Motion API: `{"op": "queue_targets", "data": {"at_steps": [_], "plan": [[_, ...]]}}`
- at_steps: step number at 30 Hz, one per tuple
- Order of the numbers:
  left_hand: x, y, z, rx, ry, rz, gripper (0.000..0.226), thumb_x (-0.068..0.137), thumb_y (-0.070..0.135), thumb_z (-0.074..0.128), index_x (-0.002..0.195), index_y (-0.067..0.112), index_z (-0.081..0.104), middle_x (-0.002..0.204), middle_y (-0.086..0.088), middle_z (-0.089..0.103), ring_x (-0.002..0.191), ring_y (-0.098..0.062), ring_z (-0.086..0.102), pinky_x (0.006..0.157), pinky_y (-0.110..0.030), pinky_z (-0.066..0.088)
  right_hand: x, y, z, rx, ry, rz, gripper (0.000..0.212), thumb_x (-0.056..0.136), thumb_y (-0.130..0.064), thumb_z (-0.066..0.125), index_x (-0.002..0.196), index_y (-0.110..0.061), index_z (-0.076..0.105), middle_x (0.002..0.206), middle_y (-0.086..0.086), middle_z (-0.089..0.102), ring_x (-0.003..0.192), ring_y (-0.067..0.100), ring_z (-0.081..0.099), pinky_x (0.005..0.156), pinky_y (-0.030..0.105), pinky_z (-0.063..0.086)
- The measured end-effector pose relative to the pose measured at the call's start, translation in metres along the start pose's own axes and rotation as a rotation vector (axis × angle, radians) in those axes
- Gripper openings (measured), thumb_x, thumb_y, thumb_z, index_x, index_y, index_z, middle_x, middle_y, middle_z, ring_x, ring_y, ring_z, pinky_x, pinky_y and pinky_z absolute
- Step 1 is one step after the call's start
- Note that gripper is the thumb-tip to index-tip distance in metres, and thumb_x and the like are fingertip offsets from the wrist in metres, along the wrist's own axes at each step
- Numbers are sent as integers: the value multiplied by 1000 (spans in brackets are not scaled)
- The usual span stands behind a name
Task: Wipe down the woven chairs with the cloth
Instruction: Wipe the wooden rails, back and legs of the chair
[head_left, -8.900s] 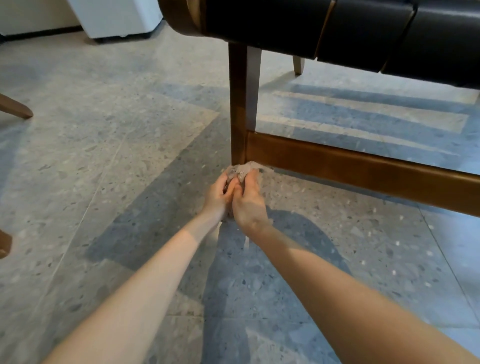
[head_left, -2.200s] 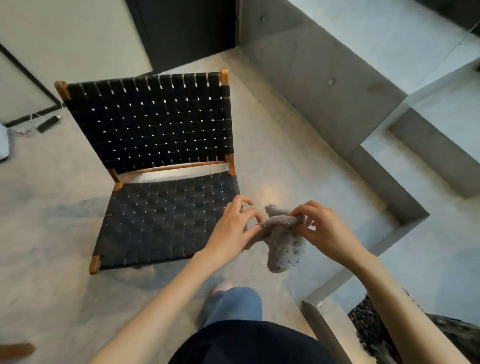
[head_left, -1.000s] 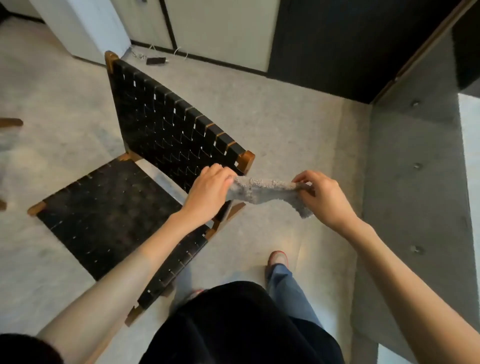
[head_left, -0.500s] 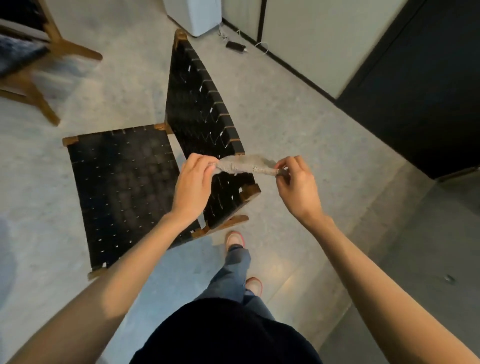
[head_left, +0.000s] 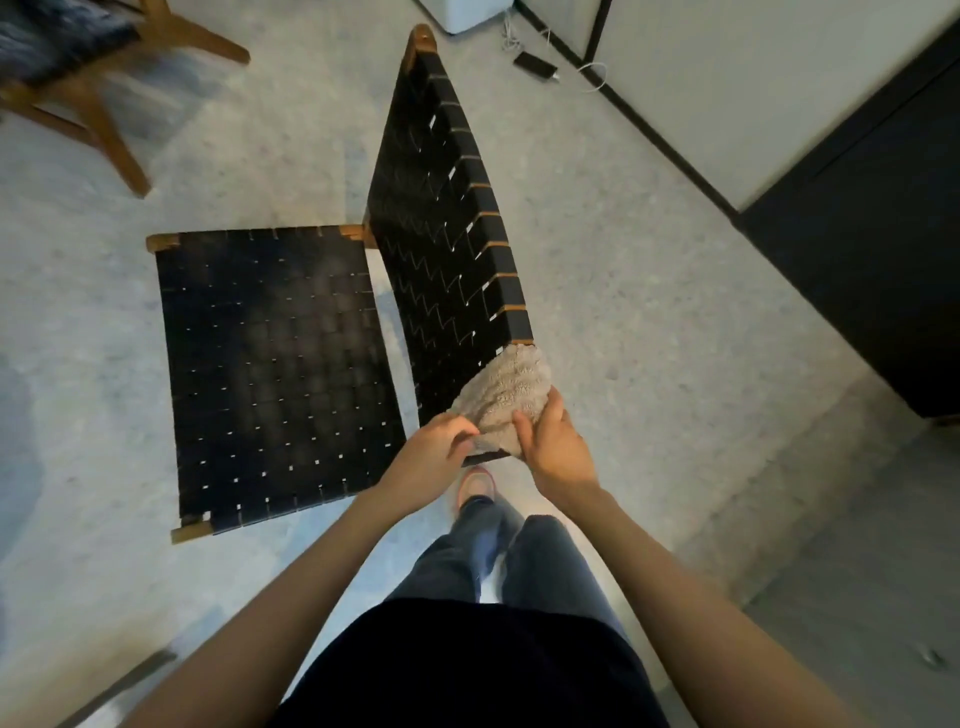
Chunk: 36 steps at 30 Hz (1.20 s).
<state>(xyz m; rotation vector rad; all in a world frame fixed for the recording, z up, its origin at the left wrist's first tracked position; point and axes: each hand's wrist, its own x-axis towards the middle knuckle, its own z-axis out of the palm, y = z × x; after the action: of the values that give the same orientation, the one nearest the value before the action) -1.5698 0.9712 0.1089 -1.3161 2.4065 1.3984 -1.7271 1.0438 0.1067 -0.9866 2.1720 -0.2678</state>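
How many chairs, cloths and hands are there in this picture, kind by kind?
Chairs: 2, the black woven chair and a second chair cut off at the top left.
Cloths: 1, the grey cloth on the backrest's near corner.
Hands: 2, the left hand and right hand, both holding the cloth.
Total: 5

Two chairs: woven chair (head_left: 270, 364), partly seen chair (head_left: 104, 119) top left. One cloth (head_left: 511, 395). Two hands: left hand (head_left: 431, 457), right hand (head_left: 558, 452).
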Motion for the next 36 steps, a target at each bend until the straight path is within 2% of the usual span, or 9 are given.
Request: {"op": "queue_targets", "data": {"at_steps": [4, 12, 17, 19, 21, 25, 28, 33, 36], "plan": [[13, 9, -3, 2, 33, -33, 23, 98, 20, 46, 115, 10, 60, 118, -5, 55, 104, -18, 55, 90, -25, 42, 15, 2, -5, -492, -48, -111, 47, 103, -36, 29, 141, -9, 29, 118, 12, 52, 96, 30, 63, 64, 32, 40], [37, 25, -5, -27, -65, 19, 19, 96, 19, 51, 112, 13, 60, 117, -1, 52, 101, -8, 48, 86, -18, 39, 35, 24, -29, -324, 78, -189, 37, 102, -40, 34, 115, -6, 42, 82, 14, 65, 76, 37, 64, 64, 43, 49], [49, 38, 6, -437, -44, -234, 49, 102, 21, 36, 148, 23, 19, 125, 4, 45, 95, 1, 50, 77, -8, 43, 33, 0, -18, 485, -80, -108, 40, 99, -27, 47, 131, -6, 37, 127, 11, 50, 118, 25, 50, 102, 45, 42], [54, 41, 17, -461, 17, -259, 51, 103, 24, 33, 150, 24, 12, 137, 1, 40, 111, -2, 47, 91, -13, 40, 39, -7, -18, 624, -162, -118, 34, 100, -24, 47, 127, -8, 34, 132, 14, 48, 121, 25, 49, 102, 46, 43], [63, 42, 26, -473, 122, -287, 52, 103, 21, 34, 151, 23, 13, 150, -1, 28, 128, -9, 37, 102, -20, 31, 50, -9, -21, 600, -182, -134, 27, 100, -22, 46, 122, -11, 35, 131, 18, 48, 116, 25, 52, 99, 39, 48], [89, 45, 37, -516, 299, -400, 52, 102, 17, 37, 150, 26, 17, 144, -5, 22, 120, -6, 34, 103, -19, 27, 62, -17, -19, 742, -120, -129, 32, 101, -17, 44, 129, -27, 31, 131, -1, 49, 117, 9, 51, 93, 11, 45], [103, 42, 37, -483, 444, -479, 47, 100, 21, 43, 145, 22, 33, 136, -9, 35, 121, -17, 44, 102, -22, 32, 76, -22, -12, 668, -16, -136, 43, 101, -21, 43, 141, -23, 29, 135, -3, 44, 123, 10, 44, 104, 24, 39], [139, 49, 12, -539, 666, -505, 39, 95, 22, 53, 134, 19, 47, 118, 0, 44, 92, 0, 47, 77, 6, 34, 124, -43, -24, 446, 74, -217, 55, 97, -42, 35, 146, -18, 24, 143, 2, 35, 125, 17, 34, 107, 30, 30], [172, 53, -16, -580, 724, -450, 40, 96, 19, 53, 135, 18, 47, 113, 0, 43, 93, -4, 50, 78, 4, 38, 166, -67, -40, 386, 115, -292, 55, 98, -38, 36, 144, -9, 29, 143, 10, 36, 122, 24, 34, 102, 30, 28]]}}
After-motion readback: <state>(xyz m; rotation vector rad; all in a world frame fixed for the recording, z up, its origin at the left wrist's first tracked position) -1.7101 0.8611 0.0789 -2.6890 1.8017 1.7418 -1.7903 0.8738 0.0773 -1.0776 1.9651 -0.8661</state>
